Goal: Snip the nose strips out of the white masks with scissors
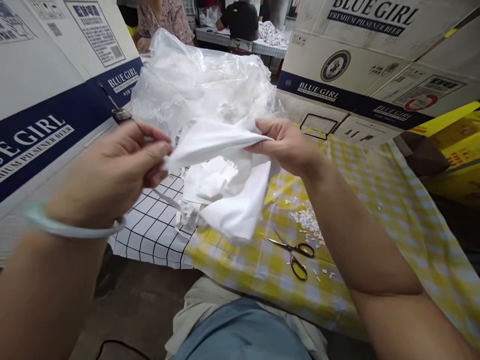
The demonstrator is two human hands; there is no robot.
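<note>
A piece of white fabric [240, 210] hangs stretched between my two hands above the table. My left hand [131, 155], with a pale green bangle at the wrist, pinches its left end; motion smears these fingers a little. On the other side, my right hand [281, 142] grips the upper right edge between thumb and fingers. Behind the fabric lies a big clear plastic bag [210, 75] heaped with white material. Open-bladed scissors [290, 249] lie on the yellow checked cloth below my right hand, beside a scatter of small white scraps [308, 221].
Printed beer cartons stand at the left [71, 60] and the right [360, 65]. A yellow checked tablecloth [352, 175] and a white grid cloth [150, 230] cover the table. Yellow boxes [457, 145] are at far right. Other people [240, 20] sit beyond the bag.
</note>
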